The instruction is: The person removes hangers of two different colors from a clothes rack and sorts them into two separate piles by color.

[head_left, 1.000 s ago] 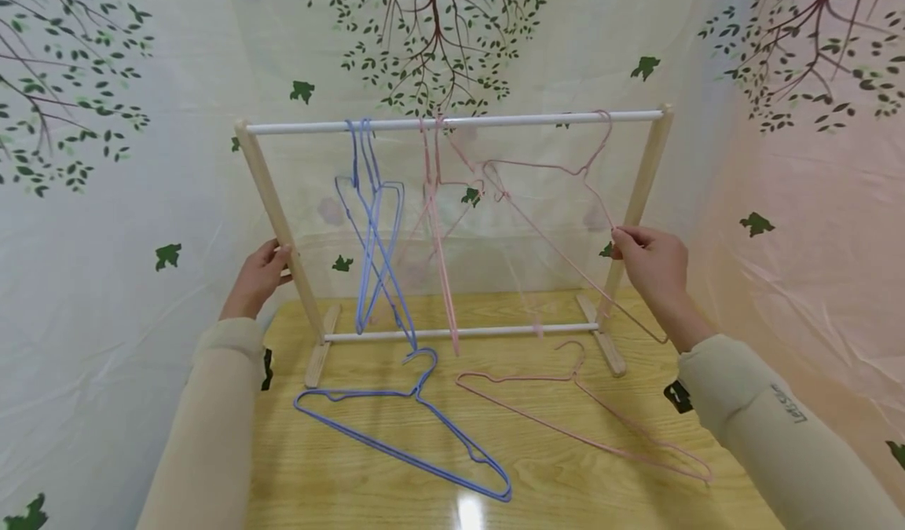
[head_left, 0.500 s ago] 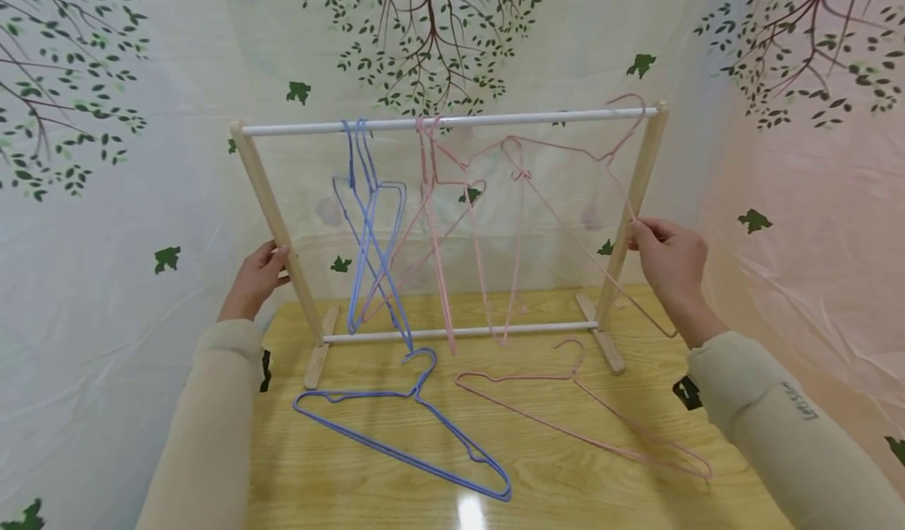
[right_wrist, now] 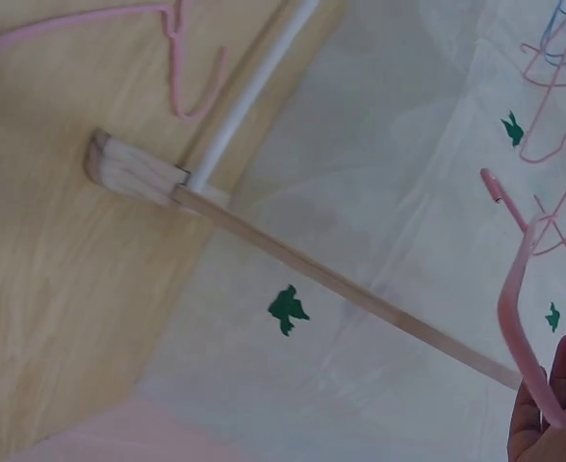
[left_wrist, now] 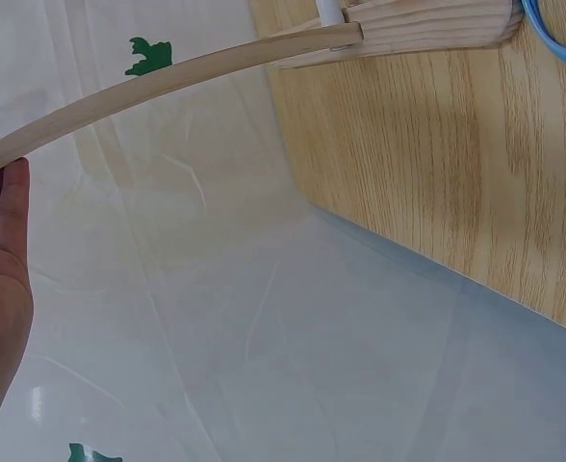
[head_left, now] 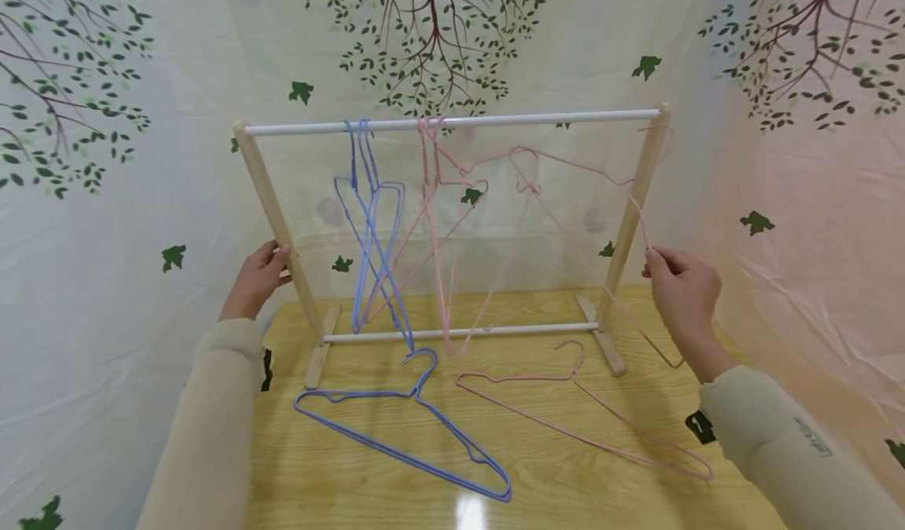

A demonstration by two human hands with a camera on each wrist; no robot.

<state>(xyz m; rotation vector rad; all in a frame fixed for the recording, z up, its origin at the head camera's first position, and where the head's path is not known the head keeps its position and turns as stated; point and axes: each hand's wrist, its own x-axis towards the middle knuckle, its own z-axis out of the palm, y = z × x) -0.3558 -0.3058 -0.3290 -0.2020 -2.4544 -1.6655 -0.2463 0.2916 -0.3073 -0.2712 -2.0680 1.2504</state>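
Note:
At the upper left wooden post (head_left: 265,192) of a hanging rack, my left hand (head_left: 256,280) grips the wood, thumb in front and fingers partly hidden behind. A pink clothes hanger (right_wrist: 512,308) is pinched in my right hand (head_left: 683,288) by its right shoulder, beside the right post (head_left: 645,165). Its hook, blurred, is near the top of that post, off the rod's middle; whether it touches the post I cannot tell. Several blue hangers (head_left: 354,157) and pink hangers (head_left: 426,157) hang from the white rod (head_left: 523,120), overlapping one another.
Flat on the wooden table (head_left: 396,506) in front of the rack lie a blue hanger (head_left: 375,393) and a pink hanger (head_left: 530,378). A lower white bar (head_left: 537,329) joins the rack's feet. Behind hangs a sheet printed with trees and leaves.
My right hand has moved right and lately down with the pink hanger, whose hook has come off the rod past its right end. The hanging pink hangers sway. My left hand stays put.

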